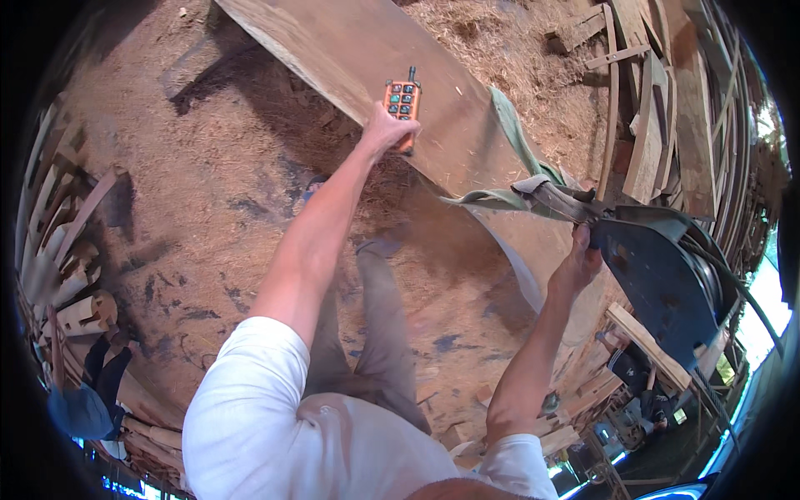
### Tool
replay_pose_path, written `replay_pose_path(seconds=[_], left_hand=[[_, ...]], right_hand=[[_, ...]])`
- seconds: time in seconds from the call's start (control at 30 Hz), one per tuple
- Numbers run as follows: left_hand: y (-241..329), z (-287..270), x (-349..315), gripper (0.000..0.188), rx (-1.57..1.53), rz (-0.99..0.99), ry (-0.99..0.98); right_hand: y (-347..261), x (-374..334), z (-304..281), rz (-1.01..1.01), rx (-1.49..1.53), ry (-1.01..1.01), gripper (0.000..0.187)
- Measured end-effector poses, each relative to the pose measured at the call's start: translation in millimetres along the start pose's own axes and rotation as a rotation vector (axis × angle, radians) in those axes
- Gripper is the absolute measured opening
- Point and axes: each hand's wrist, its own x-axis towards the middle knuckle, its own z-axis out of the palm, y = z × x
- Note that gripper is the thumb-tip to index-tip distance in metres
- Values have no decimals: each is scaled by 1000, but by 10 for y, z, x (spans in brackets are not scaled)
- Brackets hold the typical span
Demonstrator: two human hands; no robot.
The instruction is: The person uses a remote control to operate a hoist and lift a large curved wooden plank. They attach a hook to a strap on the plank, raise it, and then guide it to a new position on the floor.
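My left hand (389,132) is closed around an orange remote control (406,98) with dark buttons and a short black antenna. It is held over a long, wide wooden slab (367,62). My right hand (577,265) grips the lower end of a dark crane hook block (658,275), next to its hook; its fingers are partly hidden. A pale green lifting sling (517,137) lies across the slab and runs to the hook, where a greyish loop (552,198) hangs on it.
Sawdust covers the ground (200,225) around my legs. Stacked boards (650,133) stand at the right, with a loose beam (648,346) below the block. Cut timber (79,312) lies at the left. One person (87,400) is at lower left, another (654,404) at lower right.
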Motion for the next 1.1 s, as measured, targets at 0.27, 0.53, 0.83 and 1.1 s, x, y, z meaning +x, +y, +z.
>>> replay_pose_path(seconds=[0.27,0.53,0.83,1.1], left_hand=[[997,-682,-2552,82,-701,45,-158],[1727,-1237,-3968,46,-921,222,-125],[2642,-1158,-4986,54,-934,647,-68],[2693,-1200,-4790,44,-979,514,36]], right_hand=[[-429,-102,21,-4,-24,-283,58],[-239,-31,97,-317,-115,-235,41],[-237,-26,-38,-205,-406,-326,57],[-219,65,-60,-249,-317,-315,59]])
